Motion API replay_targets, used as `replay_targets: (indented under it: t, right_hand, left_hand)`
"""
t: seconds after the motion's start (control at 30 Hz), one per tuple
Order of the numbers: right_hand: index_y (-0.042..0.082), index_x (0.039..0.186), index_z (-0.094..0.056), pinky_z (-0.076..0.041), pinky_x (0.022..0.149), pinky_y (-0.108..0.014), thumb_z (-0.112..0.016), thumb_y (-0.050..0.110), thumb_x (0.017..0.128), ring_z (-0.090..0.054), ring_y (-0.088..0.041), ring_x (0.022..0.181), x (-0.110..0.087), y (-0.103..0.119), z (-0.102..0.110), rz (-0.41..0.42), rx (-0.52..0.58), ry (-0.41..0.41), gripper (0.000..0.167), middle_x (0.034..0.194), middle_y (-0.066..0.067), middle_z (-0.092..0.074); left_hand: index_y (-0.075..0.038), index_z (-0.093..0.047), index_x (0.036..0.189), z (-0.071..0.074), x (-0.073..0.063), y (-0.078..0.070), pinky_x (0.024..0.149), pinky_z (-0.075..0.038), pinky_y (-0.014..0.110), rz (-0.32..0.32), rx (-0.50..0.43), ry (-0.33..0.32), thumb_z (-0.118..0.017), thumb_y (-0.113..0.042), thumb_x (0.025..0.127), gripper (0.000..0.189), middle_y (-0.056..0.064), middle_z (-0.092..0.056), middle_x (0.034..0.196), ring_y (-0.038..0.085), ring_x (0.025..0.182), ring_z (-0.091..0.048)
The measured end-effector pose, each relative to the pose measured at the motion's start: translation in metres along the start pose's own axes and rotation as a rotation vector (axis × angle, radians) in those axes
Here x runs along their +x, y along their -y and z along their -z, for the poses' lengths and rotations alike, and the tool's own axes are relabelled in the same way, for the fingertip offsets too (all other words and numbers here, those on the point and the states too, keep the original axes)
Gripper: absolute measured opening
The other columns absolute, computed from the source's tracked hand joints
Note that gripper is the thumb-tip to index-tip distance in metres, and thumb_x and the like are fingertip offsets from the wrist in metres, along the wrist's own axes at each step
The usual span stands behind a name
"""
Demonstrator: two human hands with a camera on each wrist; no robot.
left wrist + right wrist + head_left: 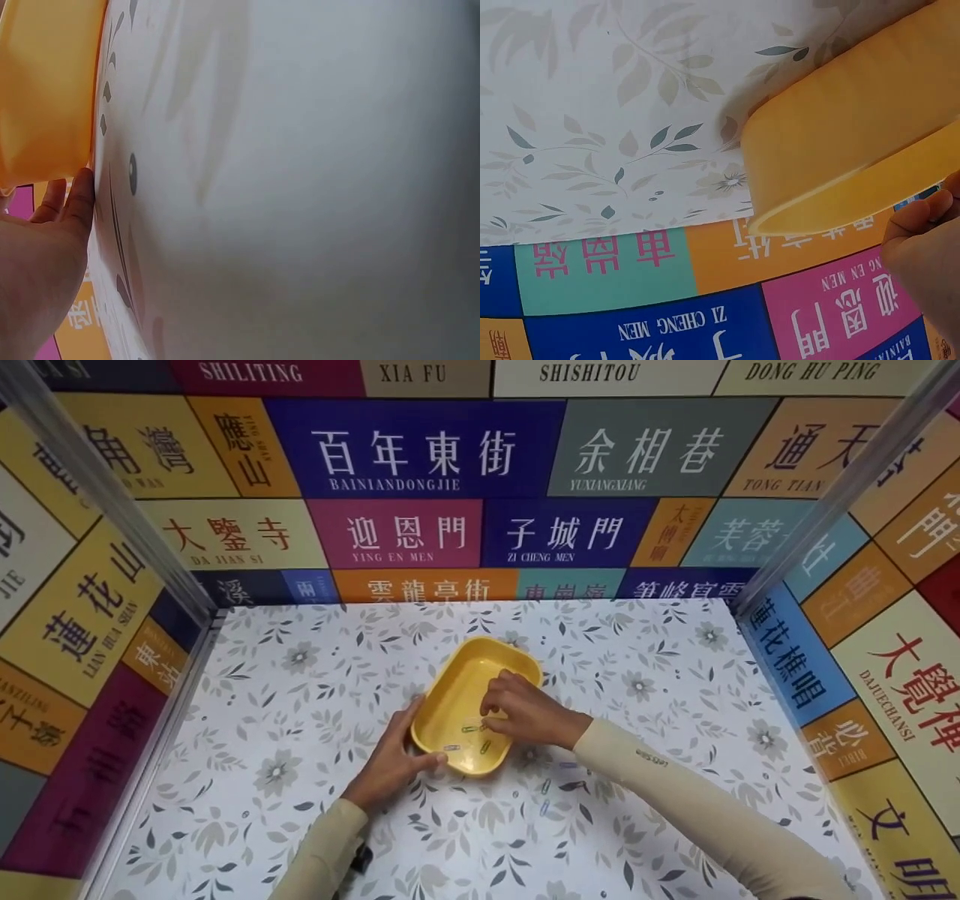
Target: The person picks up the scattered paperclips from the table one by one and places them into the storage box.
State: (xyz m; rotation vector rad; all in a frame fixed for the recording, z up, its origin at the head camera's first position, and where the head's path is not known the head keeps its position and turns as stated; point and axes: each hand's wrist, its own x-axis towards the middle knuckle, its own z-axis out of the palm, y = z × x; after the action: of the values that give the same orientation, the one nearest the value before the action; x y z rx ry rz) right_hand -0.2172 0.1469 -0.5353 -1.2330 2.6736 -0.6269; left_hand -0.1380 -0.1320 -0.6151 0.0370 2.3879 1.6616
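Note:
A yellow plastic tray [433, 706] lies at a slant on the table, with several coloured paper clips [486, 746] on its floor. My left hand [390, 765] holds the tray's near left corner, thumb at the near rim and fingers along the outer side. In the left wrist view the fingertips [81, 187] touch the tray wall [49, 97]. Over the tray's right side is my right hand [529, 709], fingers bent and thumb and index finger pinching a small reddish paper clip [484, 726]. The right wrist view shows the hand [930, 232] above the rim, its fingertips partly cut off.
A few more paper clips, one green [546, 786] and others blue [568, 765], lie on the table to the right of the tray. Leaf-and-flower paper covers the table [300, 712]. Panels with large lettering [420, 450] stand behind and at both sides.

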Motion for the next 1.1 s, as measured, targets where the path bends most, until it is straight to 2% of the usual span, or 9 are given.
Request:
replay_targets:
  t: [0.2, 0.53, 0.8, 0.97, 1.1]
  right_hand:
    - [0.007, 0.105, -0.085, -0.047, 0.091, -0.042, -0.080, 0.016, 0.098, -0.053, -0.023, 0.097, -0.011, 0.003, 0.005, 0.036, 0.011, -0.032, 0.013, 0.095, -0.002, -0.069]
    - [0.008, 0.108, -0.084, -0.049, 0.093, -0.040, -0.080, 0.018, 0.099, -0.054, -0.020, 0.101, -0.031, 0.010, 0.007, 0.042, 0.067, -0.049, 0.015, 0.101, -0.003, -0.070]
    - [0.007, 0.102, -0.082, -0.048, 0.088, -0.039, -0.084, 0.013, 0.095, -0.052, -0.020, 0.097, -0.050, 0.011, 0.000, 0.138, 0.083, -0.154, 0.009, 0.097, -0.004, -0.069]
    - [0.009, 0.100, -0.082, -0.047, 0.089, -0.040, -0.086, 0.012, 0.093, -0.054, -0.019, 0.099, -0.061, 0.012, -0.002, 0.148, 0.083, -0.191, 0.009, 0.097, -0.001, -0.069]
    - [0.009, 0.099, -0.081, -0.049, 0.095, -0.043, -0.086, 0.008, 0.092, -0.058, -0.022, 0.106, -0.070, 0.013, -0.002, 0.150, 0.115, -0.201, 0.009, 0.102, -0.001, -0.072]
  left_hand:
    - [-0.032, -0.026, 0.177, 0.001, -0.002, 0.002, 0.136, -0.019, 0.049, -0.046, -0.025, 0.013, -0.096, -0.037, 0.084, 0.117, 0.004, -0.041, 0.167, 0.026, 0.161, -0.036]
    - [-0.038, -0.027, 0.176, 0.002, -0.001, 0.001, 0.136, -0.013, 0.053, -0.029, -0.017, 0.008, -0.097, -0.040, 0.081, 0.118, 0.001, -0.039, 0.170, 0.025, 0.163, -0.032]
    - [-0.038, -0.028, 0.176, 0.002, -0.002, 0.001, 0.136, -0.015, 0.052, -0.032, -0.004, 0.007, -0.096, -0.038, 0.083, 0.115, 0.002, -0.038, 0.171, 0.025, 0.164, -0.031]
    - [-0.035, -0.027, 0.177, 0.002, -0.003, 0.000, 0.136, -0.014, 0.053, -0.039, 0.011, 0.007, -0.096, -0.038, 0.084, 0.116, 0.003, -0.039, 0.170, 0.026, 0.163, -0.032]
    - [-0.031, -0.027, 0.177, 0.003, -0.003, 0.002, 0.135, -0.017, 0.052, -0.092, -0.015, 0.018, -0.095, -0.035, 0.087, 0.113, 0.008, -0.042, 0.167, 0.028, 0.160, -0.036]
